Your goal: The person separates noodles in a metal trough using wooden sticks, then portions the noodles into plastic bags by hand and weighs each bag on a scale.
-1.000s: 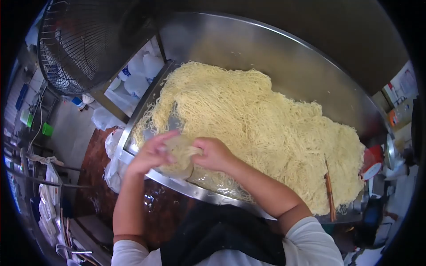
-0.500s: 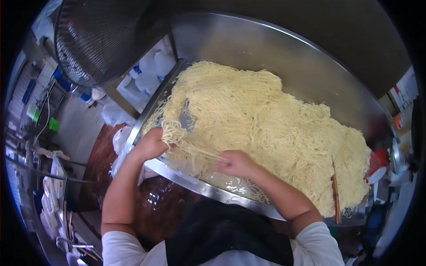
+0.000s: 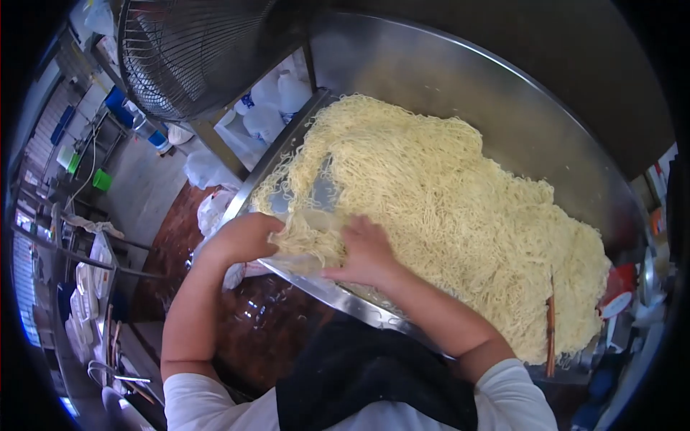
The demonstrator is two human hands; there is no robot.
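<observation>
A large heap of thin yellow noodles (image 3: 445,187) covers most of a stainless steel tray (image 3: 327,294). Near the tray's front left corner, a loose bunch of noodles (image 3: 307,243) lies between my two hands. My left hand (image 3: 248,237) has its fingers curled into the left side of that bunch; the fingertips are partly hidden by strands. On the other side, my right hand (image 3: 368,255) is spread, thumb apart from the fingers, touching the bunch's right edge. A few strands run from the bunch up toward the heap.
A long wooden stick (image 3: 550,334) leans on the heap at the right, near a red container (image 3: 616,291). A caged fan (image 3: 190,61) stands at upper left, above plastic jugs (image 3: 266,118). A raised steel wall (image 3: 460,86) backs the tray.
My right hand has opened from a closed grip on stretched strands and moved slightly up. The strands are now gathered into a bunch between my hands. The view has shifted slightly.
</observation>
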